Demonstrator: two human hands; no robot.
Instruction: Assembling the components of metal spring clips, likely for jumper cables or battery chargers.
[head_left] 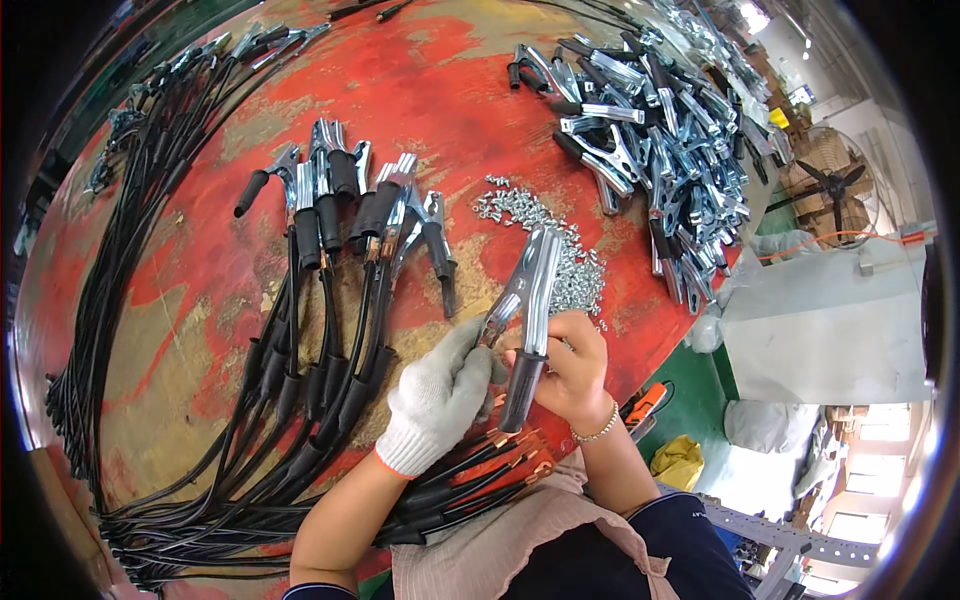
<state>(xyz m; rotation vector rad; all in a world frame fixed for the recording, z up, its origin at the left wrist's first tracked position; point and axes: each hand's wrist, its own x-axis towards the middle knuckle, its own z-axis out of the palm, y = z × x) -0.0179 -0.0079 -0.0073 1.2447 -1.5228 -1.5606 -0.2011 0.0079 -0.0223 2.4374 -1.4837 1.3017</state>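
Worn red-painted round surface (420,90) carries everything. Near edge, centre: grey-knit-gloved left hand (435,395) and bare right hand (572,368), side by side, both on one shiny metal spring clamp with black grip sleeve (528,320). Just behind the clamp: heap of small silver screws (560,250). Far right: big pile of loose metal spring clamps (650,130). Left of the screws: row of metal clamps already joined to black cables (345,205); their cables run toward the near edge. Below the hands: black cable ends with copper lugs (510,455). Far left rim: bundle of long black cables (150,200).
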